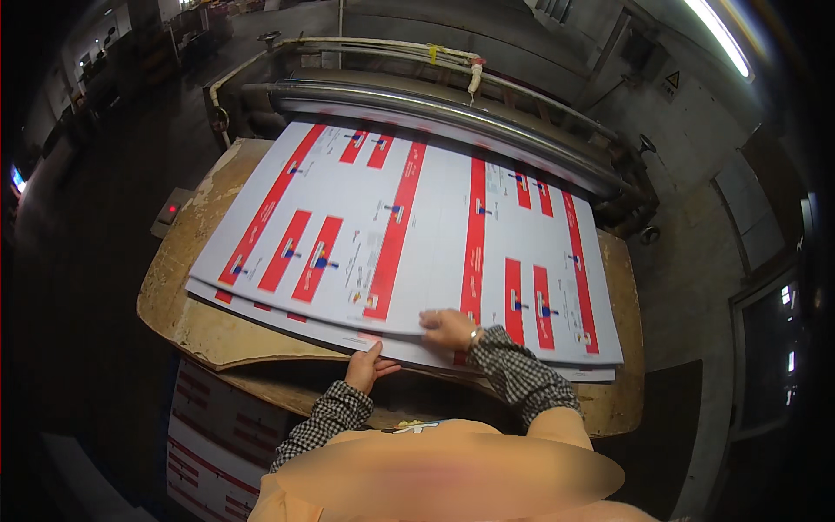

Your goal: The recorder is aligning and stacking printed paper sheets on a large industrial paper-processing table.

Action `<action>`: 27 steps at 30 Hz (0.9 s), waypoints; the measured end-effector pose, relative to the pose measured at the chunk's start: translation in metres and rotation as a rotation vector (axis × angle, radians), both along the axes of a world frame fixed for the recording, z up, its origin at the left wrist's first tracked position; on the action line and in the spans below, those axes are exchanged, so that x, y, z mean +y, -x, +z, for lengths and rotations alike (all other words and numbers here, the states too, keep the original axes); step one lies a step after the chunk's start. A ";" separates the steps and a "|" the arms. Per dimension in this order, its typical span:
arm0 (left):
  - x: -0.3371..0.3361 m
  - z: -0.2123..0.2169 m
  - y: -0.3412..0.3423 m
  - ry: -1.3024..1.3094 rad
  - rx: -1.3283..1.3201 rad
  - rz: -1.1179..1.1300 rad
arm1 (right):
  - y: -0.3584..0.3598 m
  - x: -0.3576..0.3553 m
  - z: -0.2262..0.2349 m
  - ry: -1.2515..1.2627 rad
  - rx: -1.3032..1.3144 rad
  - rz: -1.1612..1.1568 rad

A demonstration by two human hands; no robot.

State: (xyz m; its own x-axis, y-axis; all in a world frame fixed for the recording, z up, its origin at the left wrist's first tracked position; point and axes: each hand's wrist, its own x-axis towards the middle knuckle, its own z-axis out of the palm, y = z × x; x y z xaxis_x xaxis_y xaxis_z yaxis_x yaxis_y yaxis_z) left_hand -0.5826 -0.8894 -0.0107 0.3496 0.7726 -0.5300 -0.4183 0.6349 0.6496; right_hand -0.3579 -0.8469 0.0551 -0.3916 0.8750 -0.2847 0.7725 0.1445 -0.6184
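Note:
A stack of large white printed sheets with red bars and small blue marks lies on a worn wooden board. My right hand rests flat on the near edge of the top sheet, fingers pointing left. My left hand grips the near edge of the stack from below, thumb on top. Both sleeves are black-and-white checked.
A long steel roller of a machine runs along the far edge of the sheets. A small box with a red light sits left of the board. More printed sheets are stacked low at the left. A dark floor surrounds the table.

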 end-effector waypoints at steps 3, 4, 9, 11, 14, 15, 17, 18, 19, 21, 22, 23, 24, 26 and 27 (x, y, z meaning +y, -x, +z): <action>0.006 0.010 -0.008 -0.010 -0.033 -0.033 | -0.016 0.036 -0.027 -0.346 -0.045 -0.237; 0.006 0.010 -0.010 -0.006 -0.033 -0.029 | -0.017 0.040 -0.032 -0.355 -0.048 -0.243; 0.002 0.004 0.000 -0.020 -0.036 -0.038 | 0.025 0.009 -0.042 -0.226 -0.117 0.030; -0.002 0.010 0.000 -0.064 -0.049 -0.012 | 0.038 -0.021 -0.013 -0.189 -0.269 0.177; -0.001 0.008 0.003 -0.088 -0.036 -0.071 | 0.033 -0.031 -0.009 -0.292 -0.320 0.235; 0.001 0.004 0.002 -0.126 -0.039 -0.142 | 0.024 -0.026 -0.006 -0.250 -0.283 0.251; 0.001 0.011 0.004 -0.065 -0.044 -0.175 | 0.012 -0.012 -0.002 -0.213 -0.232 0.265; 0.001 0.016 0.001 -0.042 -0.089 -0.157 | 0.006 -0.005 0.001 -0.035 -0.131 0.247; 0.001 0.019 -0.001 -0.020 -0.136 -0.134 | 0.003 0.004 0.016 0.140 -0.031 0.233; 0.001 0.007 -0.004 -0.042 -0.113 -0.109 | -0.002 0.004 0.049 0.031 0.046 0.174; -0.001 0.014 -0.007 0.012 -0.050 -0.027 | -0.002 0.003 0.063 -0.017 0.146 0.133; -0.001 0.019 -0.009 0.065 0.012 0.057 | -0.001 0.003 0.069 -0.065 0.244 0.093; -0.001 0.020 -0.013 0.024 0.061 0.056 | -0.002 -0.002 0.062 -0.134 0.286 0.100; 0.000 0.000 -0.008 0.000 0.010 0.025 | 0.000 -0.011 0.045 -0.106 0.258 0.090; 0.000 -0.013 -0.004 -0.024 -0.034 0.002 | 0.002 -0.014 0.036 -0.076 0.238 0.087</action>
